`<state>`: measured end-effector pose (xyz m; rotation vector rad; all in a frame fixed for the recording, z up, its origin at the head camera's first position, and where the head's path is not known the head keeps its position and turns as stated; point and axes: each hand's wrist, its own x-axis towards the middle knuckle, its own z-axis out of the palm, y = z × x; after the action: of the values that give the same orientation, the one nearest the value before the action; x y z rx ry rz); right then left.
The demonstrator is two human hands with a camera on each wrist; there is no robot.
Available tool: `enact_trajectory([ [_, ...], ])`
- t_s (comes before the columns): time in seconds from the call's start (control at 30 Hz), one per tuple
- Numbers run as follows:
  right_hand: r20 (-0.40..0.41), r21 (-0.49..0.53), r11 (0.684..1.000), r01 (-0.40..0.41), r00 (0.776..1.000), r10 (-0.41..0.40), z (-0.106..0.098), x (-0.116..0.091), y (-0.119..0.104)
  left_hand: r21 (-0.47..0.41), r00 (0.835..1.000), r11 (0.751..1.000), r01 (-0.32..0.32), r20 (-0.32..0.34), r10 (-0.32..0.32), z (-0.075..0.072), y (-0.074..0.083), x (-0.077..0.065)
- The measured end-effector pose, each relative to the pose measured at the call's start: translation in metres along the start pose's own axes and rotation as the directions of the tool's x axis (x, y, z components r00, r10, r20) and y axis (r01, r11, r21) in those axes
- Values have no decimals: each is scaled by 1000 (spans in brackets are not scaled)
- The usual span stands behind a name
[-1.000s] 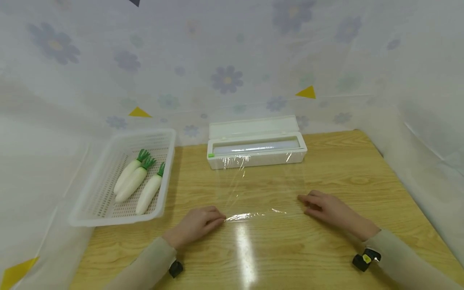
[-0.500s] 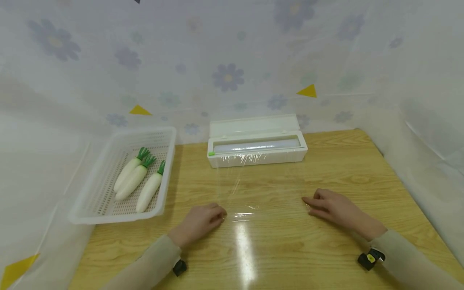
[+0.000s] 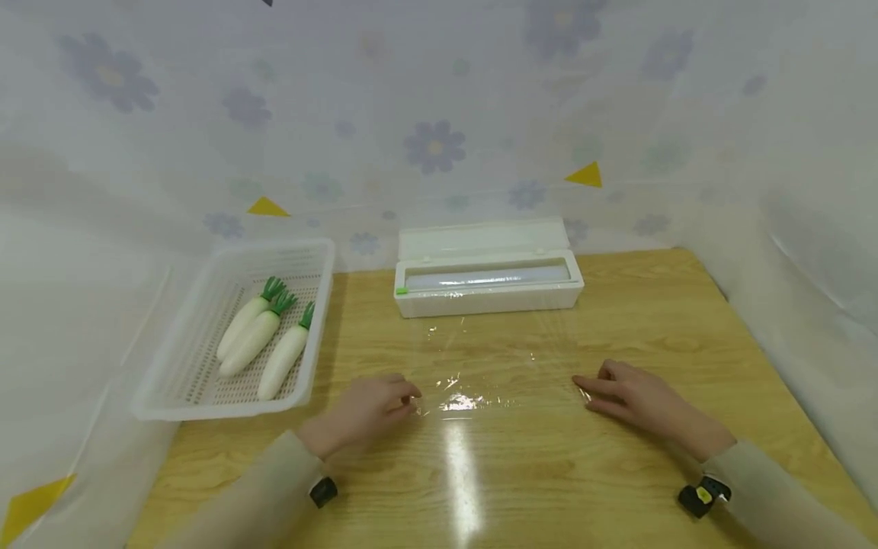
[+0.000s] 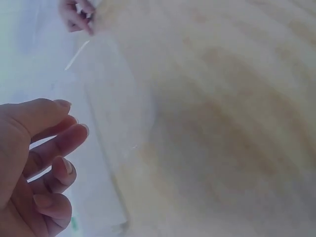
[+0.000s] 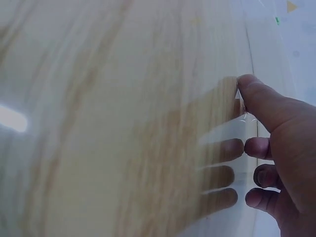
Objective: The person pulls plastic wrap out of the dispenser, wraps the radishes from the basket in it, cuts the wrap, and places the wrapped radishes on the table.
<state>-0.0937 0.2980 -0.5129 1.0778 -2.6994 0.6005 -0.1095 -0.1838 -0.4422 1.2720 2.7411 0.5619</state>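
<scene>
A sheet of clear plastic wrap (image 3: 458, 402) stretches toward me over the wooden table from a white dispenser box (image 3: 488, 303) with its lid raised. The roll (image 3: 487, 277) lies inside the box. At the sheet's near right corner, my right hand (image 3: 641, 398) pinches the film between thumb and fingers; in the right wrist view the thumb (image 5: 259, 96) presses the film edge. My left hand (image 3: 363, 412) is beside the near left corner. In the left wrist view its fingers (image 4: 59, 148) are loosely bent, with nothing seen between thumb and forefinger.
On the left stands a white perforated basket (image 3: 317, 335) holding several white radishes (image 3: 250, 343) with green tops. A small green tab (image 3: 402, 290) marks the box's left front corner. Pale flowered sheeting (image 3: 439, 191) closes off the back and sides of the wooden table (image 3: 549, 488).
My left hand has shifted slightly up, then left, and its fingers have come off the film corner. My right hand moved slightly right with its corner. Glints on the film have changed.
</scene>
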Motion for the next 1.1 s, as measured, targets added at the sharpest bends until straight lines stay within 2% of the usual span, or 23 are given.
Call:
enact_trajectory([
  [0.1, -2, -15, 1000, 1, 1000, -1, 1, 0, 0, 23, 999, 1000, -7, -47, 8, -28, -2, 3],
  [0.27, -30, -56, 998, 34, 999, -35, 0, -1, 3, 30, 987, 994, 102, -129, -98, -75, -15, 7],
  [0.4, -43, -69, 997, 48, 998, -51, 0, -3, 3, -28, 962, 980, 195, -190, -196, -105, -37, 8],
  [0.5, -49, -72, 996, 46, 998, -49, 0, -4, 5, -96, 932, 959, 266, -231, -281, -122, -61, 5],
  [0.67, -59, -67, 996, 61, 996, -65, 1, -4, 7, -137, 881, 925, 354, -285, -379, -135, -104, -7],
  [0.77, -63, -56, 995, 77, 995, -81, 1, -5, 6, -168, 848, 892, 419, -279, -450, -138, -125, -17],
  [0.97, -66, -54, 996, 66, 995, -70, -1, -8, 1, -190, 768, 813, 550, -266, -582, -145, -161, -31],
  [1.1, -62, -55, 998, 44, 997, -47, -1, -11, 0, -215, 734, 772, 597, -241, -635, -144, -182, -39],
])
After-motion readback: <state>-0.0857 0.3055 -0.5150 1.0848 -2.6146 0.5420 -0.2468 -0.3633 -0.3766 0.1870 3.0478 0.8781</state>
